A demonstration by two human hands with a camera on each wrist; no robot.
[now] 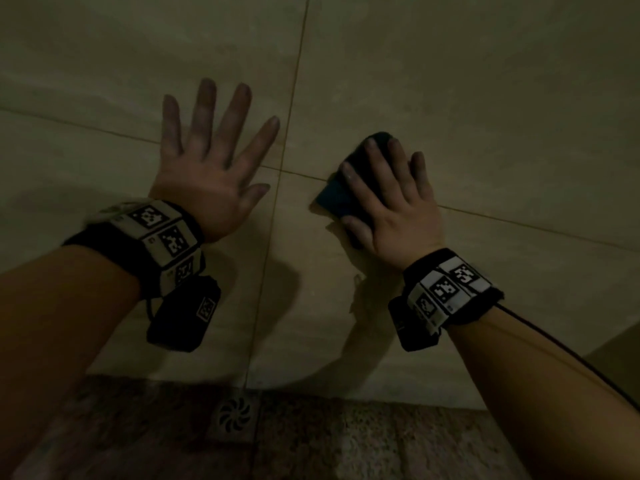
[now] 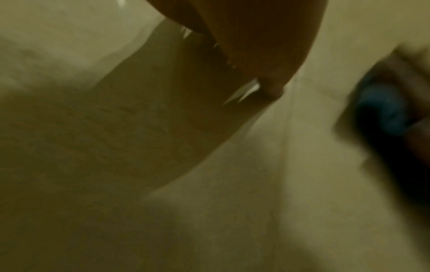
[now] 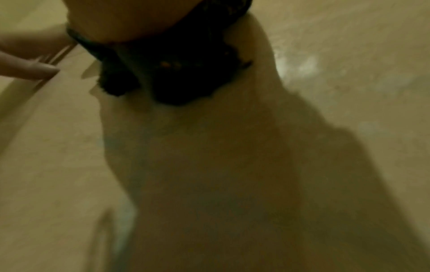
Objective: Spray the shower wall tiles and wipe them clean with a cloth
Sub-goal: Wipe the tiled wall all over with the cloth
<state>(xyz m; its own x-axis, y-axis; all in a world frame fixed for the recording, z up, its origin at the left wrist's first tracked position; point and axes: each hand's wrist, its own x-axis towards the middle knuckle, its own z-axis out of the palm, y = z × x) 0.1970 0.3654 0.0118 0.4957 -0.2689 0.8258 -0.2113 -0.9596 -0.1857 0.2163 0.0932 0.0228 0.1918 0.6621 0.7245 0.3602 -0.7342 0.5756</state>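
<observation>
The shower wall of large beige tiles (image 1: 485, 98) fills the dim head view. My left hand (image 1: 211, 168) lies flat on the wall with its fingers spread and holds nothing. My right hand (image 1: 391, 195) presses a dark blue cloth (image 1: 334, 197) against the tile with fairly straight fingers, just right of where the grout lines cross. The left wrist view shows the cloth (image 2: 381, 110) blurred at the right edge. In the right wrist view the cloth (image 3: 167, 73) bulges dark under the palm. No spray bottle is in view.
A vertical grout line (image 1: 277, 188) runs between my hands. Below the wall lies a speckled brown floor (image 1: 381, 441) with a square metal drain (image 1: 235, 415). Each wrist carries a black band with a camera, and a cable trails from the right one.
</observation>
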